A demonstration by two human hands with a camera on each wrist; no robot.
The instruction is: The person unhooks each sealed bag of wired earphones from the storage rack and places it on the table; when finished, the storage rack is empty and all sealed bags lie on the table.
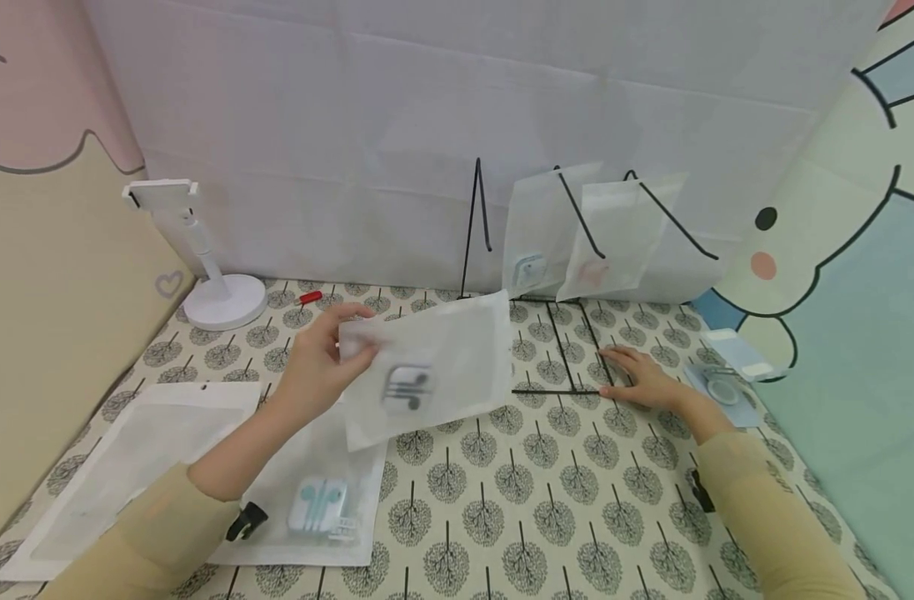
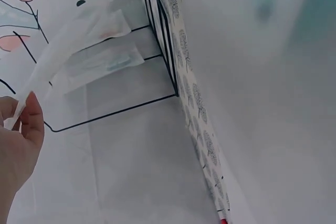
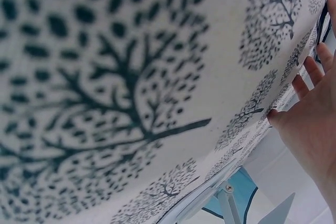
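My left hand [image 1: 322, 358] pinches one end of a translucent white zip pouch [image 1: 464, 358], lifted above the table. Through it shows a square case with black earphones [image 1: 407, 388]. In the left wrist view, thumb and fingertips of that hand [image 2: 21, 145] meet on the pouch's edge. A black wire display rack [image 1: 541, 391] stands against the back wall. Two pouches hang from its hooks, one with a pale blue item [image 1: 529, 271] and one with a pinkish item [image 1: 594, 273]. My right hand [image 1: 644, 379] rests with spread fingers at the rack base's right front corner.
Flat pouches lie at front left, one bearing mint-coloured earphones [image 1: 317, 504]. Behind them are a white phone stand [image 1: 227, 302] and a small red object [image 1: 310, 297]. A folding stand [image 1: 726, 387] sits right of my right hand. The rack's left hook [image 1: 477, 192] holds nothing.
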